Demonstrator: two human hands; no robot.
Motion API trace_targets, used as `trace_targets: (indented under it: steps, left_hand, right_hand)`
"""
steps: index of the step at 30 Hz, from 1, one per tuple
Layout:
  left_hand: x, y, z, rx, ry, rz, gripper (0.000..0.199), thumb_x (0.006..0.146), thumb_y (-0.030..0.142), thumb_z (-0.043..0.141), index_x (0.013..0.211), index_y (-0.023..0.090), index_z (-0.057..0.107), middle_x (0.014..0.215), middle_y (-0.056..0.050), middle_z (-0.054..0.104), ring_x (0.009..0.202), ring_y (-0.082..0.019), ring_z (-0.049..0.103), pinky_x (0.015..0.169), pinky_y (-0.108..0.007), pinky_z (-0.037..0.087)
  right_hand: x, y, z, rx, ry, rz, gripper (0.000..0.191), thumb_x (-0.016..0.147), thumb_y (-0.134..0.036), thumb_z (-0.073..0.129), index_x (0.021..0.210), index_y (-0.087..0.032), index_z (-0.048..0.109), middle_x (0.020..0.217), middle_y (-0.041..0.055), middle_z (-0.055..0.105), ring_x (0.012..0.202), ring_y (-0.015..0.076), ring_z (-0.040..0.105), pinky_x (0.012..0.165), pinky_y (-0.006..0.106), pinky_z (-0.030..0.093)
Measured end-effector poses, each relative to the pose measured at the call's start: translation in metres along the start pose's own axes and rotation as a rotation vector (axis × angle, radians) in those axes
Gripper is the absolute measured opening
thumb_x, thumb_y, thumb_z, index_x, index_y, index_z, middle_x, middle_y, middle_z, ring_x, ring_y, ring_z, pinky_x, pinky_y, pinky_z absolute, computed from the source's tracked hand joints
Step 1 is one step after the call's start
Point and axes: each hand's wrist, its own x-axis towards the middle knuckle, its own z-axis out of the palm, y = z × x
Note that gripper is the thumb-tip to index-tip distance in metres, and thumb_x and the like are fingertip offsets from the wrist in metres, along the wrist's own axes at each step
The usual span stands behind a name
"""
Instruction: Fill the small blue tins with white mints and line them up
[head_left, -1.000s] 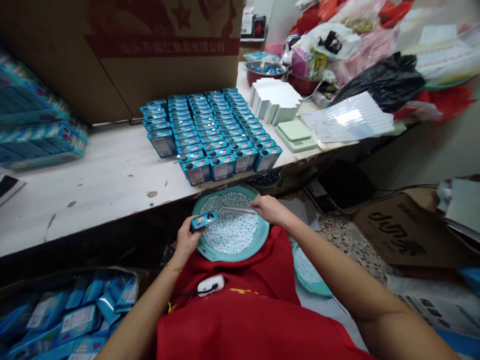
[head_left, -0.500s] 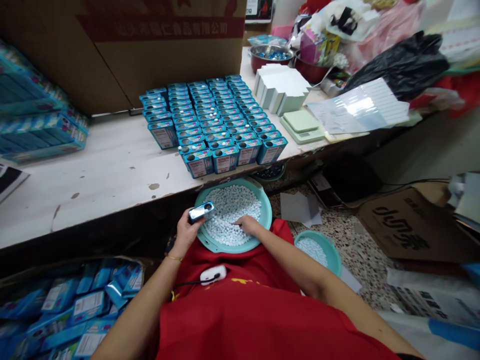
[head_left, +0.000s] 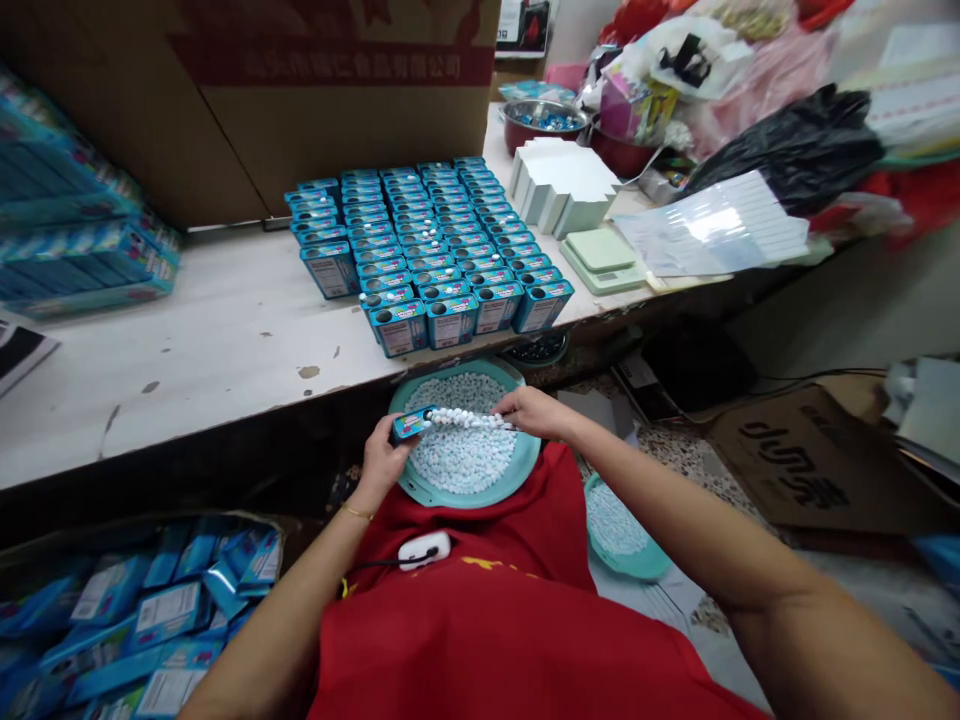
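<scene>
My left hand grips a small blue tin over the left rim of a turquoise basin on my lap. The tin is tilted, with its round opening toward the right. My right hand is closed on the right end of a narrow scoop, mostly hidden under a long heap of white candies. The heap's left end meets the tin's opening. Below it, many loose white pellet-shaped candies fill the basin.
Rows of upright blue tins stand on the white table, beside a small scale and white cartons. A box of blue packs is at lower left. A second turquoise basin sits low at right.
My right hand has risen out of the candies with a loaded scoop, now level with the tin. The tin has turned so that its opening faces the scoop.
</scene>
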Motion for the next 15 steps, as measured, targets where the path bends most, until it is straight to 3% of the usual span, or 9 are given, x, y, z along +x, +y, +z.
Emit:
trace_targets:
  steps: [7, 15]
  left_hand:
    - [-0.002, 0.004, 0.002, 0.063, -0.059, 0.143, 0.033, 0.068, 0.023, 0.062, 0.1, 0.018, 0.058, 0.1, -0.006, 0.06, 0.095, -0.021, 0.056, 0.087, -0.034, 0.043]
    - [-0.003, 0.003, 0.004, 0.047, -0.071, 0.121, 0.034, 0.066, 0.022, 0.063, 0.099, 0.018, 0.058, 0.099, -0.006, 0.06, 0.093, -0.021, 0.056, 0.086, -0.035, 0.043]
  right_hand:
    - [0.016, -0.045, -0.016, -0.449, -0.083, 0.035, 0.035, 0.069, -0.013, 0.046, 0.089, -0.018, 0.073, 0.093, 0.009, 0.071, 0.09, 0.02, 0.062, 0.067, 0.022, 0.04]
    - [0.025, -0.075, -0.013, -0.559, -0.088, 0.074, 0.033, 0.071, -0.017, 0.048, 0.095, -0.01, 0.07, 0.095, 0.0164, 0.069, 0.094, 0.0244, 0.062, 0.074, 0.027, 0.045]
